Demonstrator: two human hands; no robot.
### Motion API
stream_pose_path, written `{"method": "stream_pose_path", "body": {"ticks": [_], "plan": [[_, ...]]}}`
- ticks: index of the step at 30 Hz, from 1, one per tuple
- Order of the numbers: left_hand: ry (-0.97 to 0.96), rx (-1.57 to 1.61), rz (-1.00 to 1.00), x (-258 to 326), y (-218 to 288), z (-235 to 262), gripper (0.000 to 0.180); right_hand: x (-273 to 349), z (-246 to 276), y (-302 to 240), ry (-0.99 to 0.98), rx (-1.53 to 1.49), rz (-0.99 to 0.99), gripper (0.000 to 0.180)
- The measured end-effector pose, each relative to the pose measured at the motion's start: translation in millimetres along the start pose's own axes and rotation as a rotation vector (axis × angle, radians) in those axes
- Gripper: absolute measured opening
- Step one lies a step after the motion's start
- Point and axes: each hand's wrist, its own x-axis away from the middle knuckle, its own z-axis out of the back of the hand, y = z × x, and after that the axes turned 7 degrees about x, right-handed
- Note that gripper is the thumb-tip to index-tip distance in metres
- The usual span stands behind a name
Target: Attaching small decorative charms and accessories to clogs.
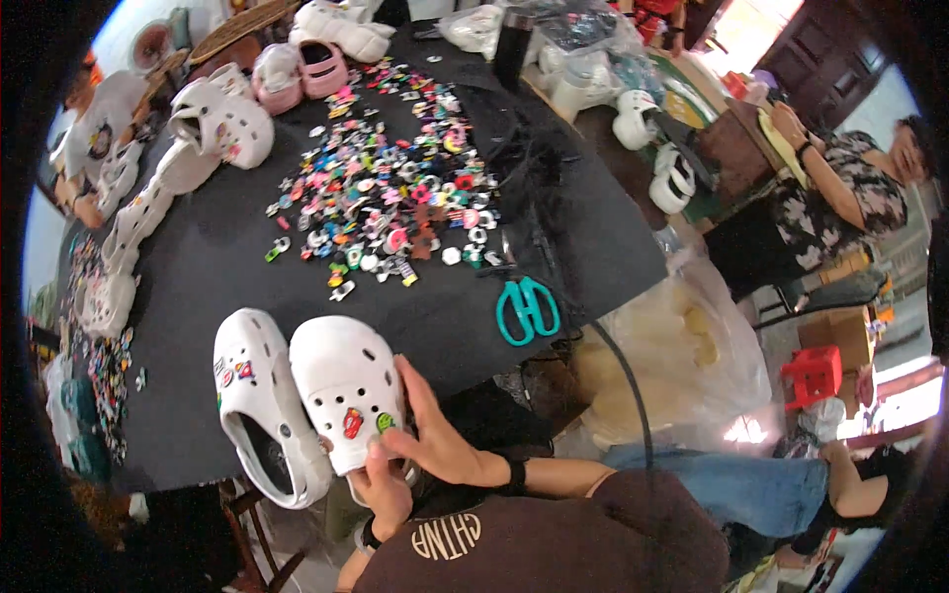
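Note:
A white clog (341, 371) with several holes lies at the near edge of the black table. It carries a red charm (352, 423) and a round green charm (386, 423). My right hand (440, 440) wraps the clog's right side, its thumb by the green charm. Closed at the clog's rear opening is my left hand (384, 491); its fingertips are partly hidden behind the shoe. Touching it on the left is a second white clog (259, 381), with a few colourful charms on its upper.
Loose colourful charms (395, 188) cover the table (198, 287) beyond the clogs. Teal-handled scissors (528, 310) lie at right, near a black cable (633, 385). More white clogs (222, 124) line the left and far side. Other people (830, 188) sit at right and far left.

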Motion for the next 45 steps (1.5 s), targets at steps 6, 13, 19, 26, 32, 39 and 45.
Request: {"method": "stream_pose_path", "body": {"ticks": [6,13,19,26,32,39,45], "plan": [[0.212,-0.06,-0.033,-0.8,-10.5,3.0,0.044,-15.0,-14.9,1.6,0.039,-0.162,-0.014,0.101],[0.085,-0.17,-0.103,-1.1,-7.7,2.6,0.048,-19.0,-14.3,-4.6,0.149,-0.003,0.036,0.091],[0.14,-0.189,-0.113,-1.4,-7.3,-8.6,0.05,-18.9,-10.6,-3.8,0.134,0.096,0.077,0.087],[0.136,-0.259,-0.082,-1.4,-8.7,-11.9,0.049,-14.0,-2.6,-1.5,0.058,0.133,0.062,0.09],[0.005,-0.248,-0.19,-25.7,-37.2,55.4,0.048,-13.7,-3.2,-0.6,0.005,0.101,0.068,0.09],[0.013,-0.255,-0.038,-2.0,27.2,-17.7,0.055,2.3,1.2,-4.9,0.018,0.128,0.213,0.089],[-0.408,-1.226,-0.542,-20.2,55.7,-47.5,0.03,22.0,44.1,-15.2,0.159,0.193,0.209,0.062]]}}
